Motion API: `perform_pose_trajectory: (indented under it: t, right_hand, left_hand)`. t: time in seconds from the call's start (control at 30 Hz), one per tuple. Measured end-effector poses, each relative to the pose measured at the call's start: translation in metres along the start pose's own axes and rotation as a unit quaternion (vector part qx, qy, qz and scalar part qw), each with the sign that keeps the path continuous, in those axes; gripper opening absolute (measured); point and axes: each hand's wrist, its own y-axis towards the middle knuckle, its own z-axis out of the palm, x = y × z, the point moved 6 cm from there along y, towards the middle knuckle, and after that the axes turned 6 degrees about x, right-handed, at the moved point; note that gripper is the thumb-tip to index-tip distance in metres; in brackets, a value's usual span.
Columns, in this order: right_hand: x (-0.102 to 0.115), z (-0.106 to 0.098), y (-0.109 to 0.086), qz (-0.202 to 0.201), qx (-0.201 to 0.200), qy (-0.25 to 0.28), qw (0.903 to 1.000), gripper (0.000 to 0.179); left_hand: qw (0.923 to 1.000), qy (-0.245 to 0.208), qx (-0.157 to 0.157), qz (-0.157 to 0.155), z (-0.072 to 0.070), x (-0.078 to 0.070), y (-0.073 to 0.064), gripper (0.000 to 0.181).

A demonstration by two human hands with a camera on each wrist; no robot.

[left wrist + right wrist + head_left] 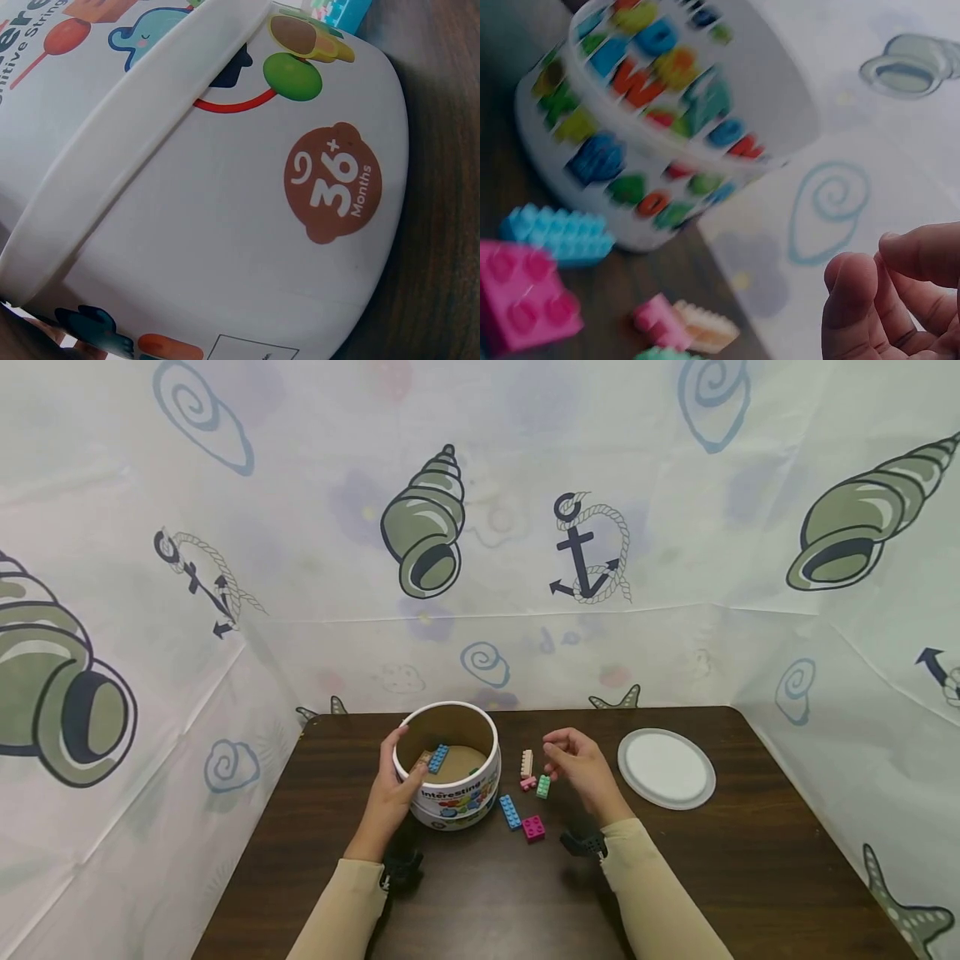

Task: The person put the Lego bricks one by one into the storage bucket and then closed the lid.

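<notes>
A white printed bucket stands on the table, its mouth facing up. My left hand grips its left side, with the thumb over the near rim. Inside lie a blue toy brick, a tan one beside it and a bit of green. My right hand hovers to the right of the bucket, fingers loosely bent, thumb close to the index fingertip; nothing shows between them. Near it lie a peach brick, a small pink brick and a green brick. Closer to me are a blue brick and a magenta brick.
A round white lid lies flat on the dark wooden table, right of my right hand. Behind the table and along both sides hangs a white sheet printed with shells and anchors.
</notes>
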Motion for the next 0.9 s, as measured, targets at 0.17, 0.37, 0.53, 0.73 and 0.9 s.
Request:
perform_pose_trajectory:
  t: [0.17,0.37,0.53,0.73,0.9]
  right_hand:
    - [-0.027,-0.007,-0.001,0.036,-0.009,-0.006,0.9993,0.033]
    - [-0.051,-0.013,-0.003,0.045,-0.004,-0.004,0.9990,0.040]
    - [-0.072,-0.015,-0.001,0.043,0.006,0.041,0.9982,0.043]
    - [-0.082,-0.015,0.000,0.024,0.027,0.075,0.9965,0.047]
    - [-0.083,-0.015,-0.002,0.028,0.038,0.021,0.9987,0.048]
  left_hand:
    - [1.0000,0.009,-0.001,-0.002,-0.001,0.002,0.000,0.080]
    - [1.0000,0.007,-0.003,0.004,0.000,0.001,0.000,0.080]
    - [0.9999,0.012,0.000,0.002,-0.002,-0.001,-0.001,0.082]
    - [0.9999,0.013,-0.001,0.000,-0.005,-0.001,0.001,0.081]
    - [1.0000,0.005,0.005,-0.002,-0.001,0.002,-0.001,0.082]
